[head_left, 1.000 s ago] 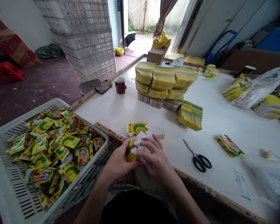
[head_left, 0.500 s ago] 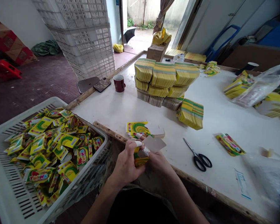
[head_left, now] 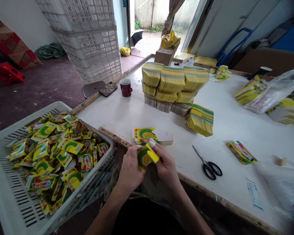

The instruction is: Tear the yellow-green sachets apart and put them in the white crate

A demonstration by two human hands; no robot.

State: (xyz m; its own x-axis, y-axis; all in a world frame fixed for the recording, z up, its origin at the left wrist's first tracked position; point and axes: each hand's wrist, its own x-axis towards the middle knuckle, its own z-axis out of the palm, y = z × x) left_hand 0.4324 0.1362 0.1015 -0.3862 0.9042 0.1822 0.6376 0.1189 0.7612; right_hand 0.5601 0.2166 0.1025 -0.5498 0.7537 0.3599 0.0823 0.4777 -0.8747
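Both my hands grip one small yellow-and-green folded carton [head_left: 147, 156] just in front of the table's near edge. My left hand [head_left: 129, 169] closes on its left side. My right hand [head_left: 166, 164] pinches its right end, with white tape on a fingertip. Just beyond them a short pile of flat printed cards [head_left: 147, 134] lies on the white table [head_left: 235, 130]. To my left a white slatted crate [head_left: 12, 199] holds several yellow-green packets [head_left: 56, 153].
Black scissors [head_left: 208, 164] lie to the right of my hands, a wrapped packet [head_left: 240, 152] beyond them. Tall stacks of yellow cards [head_left: 173, 86] stand mid-table. A dark red mug [head_left: 125, 87] and a phone [head_left: 108, 89] are at the far left edge. Stacked white crates [head_left: 93, 39] stand behind.
The white flap seen open between my fingers is folded in; the piece now shows as a closed yellow-green carton held between both hands.
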